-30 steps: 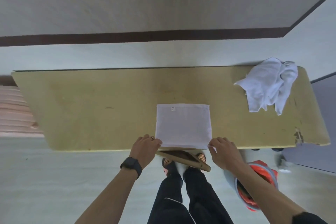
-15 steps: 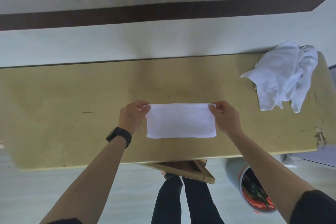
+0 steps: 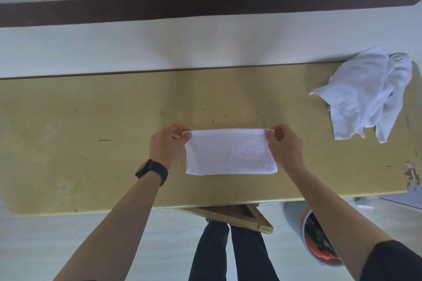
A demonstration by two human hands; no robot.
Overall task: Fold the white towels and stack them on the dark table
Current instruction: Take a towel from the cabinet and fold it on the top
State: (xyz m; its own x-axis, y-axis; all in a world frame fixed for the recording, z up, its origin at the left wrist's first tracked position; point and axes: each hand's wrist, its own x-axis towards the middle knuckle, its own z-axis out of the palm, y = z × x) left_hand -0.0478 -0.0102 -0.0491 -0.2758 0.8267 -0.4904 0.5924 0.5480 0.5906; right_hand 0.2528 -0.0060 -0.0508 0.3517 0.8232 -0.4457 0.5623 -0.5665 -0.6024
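Two far towel corners are pinched by left hand and right hand; I'd align edges squarely, then press the fold flat on the table.

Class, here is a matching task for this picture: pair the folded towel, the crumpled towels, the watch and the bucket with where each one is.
Column 1:
1. folded towel
2. crumpled towels
3. watch
4. bucket

Column 2:
a. on the floor by the near edge of the table
b. on the left wrist
c. at the table's right end
d. pinched at its far corners by the left hand and the right hand

Pairs: 1-d, 2-c, 3-b, 4-a.
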